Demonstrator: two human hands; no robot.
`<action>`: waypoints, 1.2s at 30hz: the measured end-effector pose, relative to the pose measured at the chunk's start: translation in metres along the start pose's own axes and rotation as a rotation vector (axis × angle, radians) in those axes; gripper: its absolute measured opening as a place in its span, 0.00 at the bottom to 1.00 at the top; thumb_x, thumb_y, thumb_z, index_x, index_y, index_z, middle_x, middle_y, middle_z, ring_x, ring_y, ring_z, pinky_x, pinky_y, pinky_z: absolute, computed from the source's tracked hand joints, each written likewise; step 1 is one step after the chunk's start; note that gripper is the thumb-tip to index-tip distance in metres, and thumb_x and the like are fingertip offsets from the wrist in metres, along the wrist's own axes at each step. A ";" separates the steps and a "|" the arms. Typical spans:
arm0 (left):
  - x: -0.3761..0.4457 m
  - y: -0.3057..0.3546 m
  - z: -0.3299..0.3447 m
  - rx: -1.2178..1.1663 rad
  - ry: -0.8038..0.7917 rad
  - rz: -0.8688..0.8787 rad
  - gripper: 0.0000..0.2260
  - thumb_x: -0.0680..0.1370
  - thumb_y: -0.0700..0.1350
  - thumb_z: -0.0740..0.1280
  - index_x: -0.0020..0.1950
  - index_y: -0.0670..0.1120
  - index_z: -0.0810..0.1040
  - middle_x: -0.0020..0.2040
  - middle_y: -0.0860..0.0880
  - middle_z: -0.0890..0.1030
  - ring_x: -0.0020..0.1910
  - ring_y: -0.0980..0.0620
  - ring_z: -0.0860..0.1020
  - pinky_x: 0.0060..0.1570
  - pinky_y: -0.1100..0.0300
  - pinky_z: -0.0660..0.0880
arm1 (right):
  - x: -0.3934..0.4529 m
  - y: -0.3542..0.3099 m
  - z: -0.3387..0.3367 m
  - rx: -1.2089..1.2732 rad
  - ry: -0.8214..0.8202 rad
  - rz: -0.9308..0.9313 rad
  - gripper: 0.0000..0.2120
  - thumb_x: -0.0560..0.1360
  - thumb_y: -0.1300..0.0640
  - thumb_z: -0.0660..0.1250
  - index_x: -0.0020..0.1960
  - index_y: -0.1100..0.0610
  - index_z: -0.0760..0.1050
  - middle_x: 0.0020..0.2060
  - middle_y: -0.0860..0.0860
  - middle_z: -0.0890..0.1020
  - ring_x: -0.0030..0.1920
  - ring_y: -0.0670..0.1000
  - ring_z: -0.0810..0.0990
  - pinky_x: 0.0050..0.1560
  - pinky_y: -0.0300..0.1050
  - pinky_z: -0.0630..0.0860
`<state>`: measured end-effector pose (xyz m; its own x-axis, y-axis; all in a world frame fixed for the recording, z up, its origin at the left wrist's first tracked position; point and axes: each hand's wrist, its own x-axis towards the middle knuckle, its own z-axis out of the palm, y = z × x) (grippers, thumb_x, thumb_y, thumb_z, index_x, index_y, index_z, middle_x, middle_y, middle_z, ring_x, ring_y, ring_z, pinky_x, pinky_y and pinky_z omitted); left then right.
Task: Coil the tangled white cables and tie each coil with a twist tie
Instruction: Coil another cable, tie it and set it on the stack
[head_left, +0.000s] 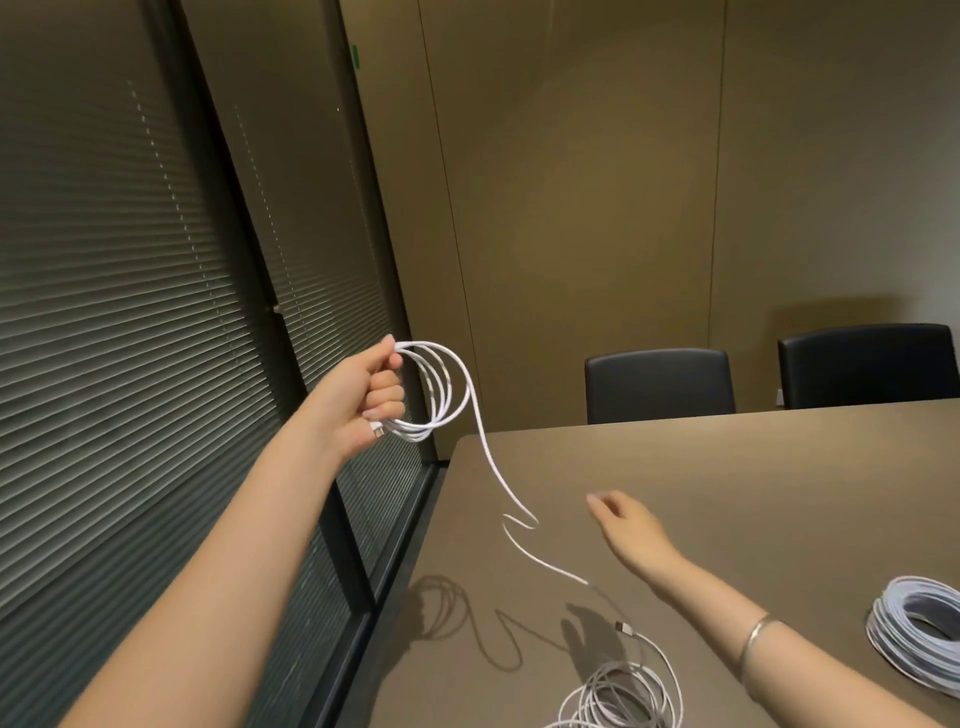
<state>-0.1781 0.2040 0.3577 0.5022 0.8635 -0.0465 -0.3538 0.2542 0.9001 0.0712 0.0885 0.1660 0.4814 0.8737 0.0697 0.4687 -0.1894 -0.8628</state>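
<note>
1. Currently, the left hand (371, 395) is raised off the table's (753, 478) left edge, fingers curled round a white cable coil (436, 387) of several loops.
2. The coil's loose tail (498, 478) hangs down toward the tabletop.
3. The right hand (631, 530) hovers above the table, fingers relaxed, holding nothing.
4. A tangled cable pile (618, 691) lies at the near edge; a wound bundle (919, 629) sits far right.

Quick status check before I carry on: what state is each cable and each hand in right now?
left hand: raised, gripping the coil
coil: partly wound, tail trailing to the table
right hand: open, holding nothing
tangled cables: loose heap on the table
wound bundle: coiled, tie not visible
</note>
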 end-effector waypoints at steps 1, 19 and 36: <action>-0.001 -0.003 0.004 -0.004 -0.016 -0.024 0.16 0.82 0.51 0.61 0.36 0.46 0.68 0.22 0.55 0.58 0.16 0.59 0.56 0.15 0.68 0.53 | -0.007 -0.018 0.000 0.150 -0.025 -0.062 0.15 0.81 0.46 0.58 0.59 0.54 0.77 0.52 0.45 0.79 0.55 0.46 0.76 0.55 0.40 0.68; -0.015 0.013 -0.001 -0.289 -0.197 0.011 0.16 0.81 0.50 0.59 0.34 0.47 0.69 0.23 0.54 0.59 0.22 0.58 0.51 0.17 0.69 0.54 | -0.014 0.008 0.040 0.042 -0.314 -0.187 0.08 0.76 0.57 0.67 0.39 0.50 0.76 0.38 0.46 0.81 0.43 0.45 0.79 0.53 0.43 0.73; -0.016 -0.013 0.014 0.319 -0.272 -0.092 0.15 0.81 0.50 0.61 0.36 0.46 0.68 0.25 0.53 0.61 0.19 0.58 0.59 0.18 0.67 0.59 | -0.051 -0.126 -0.042 -0.499 0.207 -0.669 0.24 0.75 0.34 0.42 0.30 0.49 0.59 0.31 0.46 0.66 0.36 0.55 0.73 0.34 0.48 0.63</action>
<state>-0.1704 0.1812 0.3524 0.7251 0.6865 -0.0553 -0.0578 0.1406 0.9884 0.0192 0.0492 0.2920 0.0908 0.7817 0.6170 0.9497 0.1185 -0.2899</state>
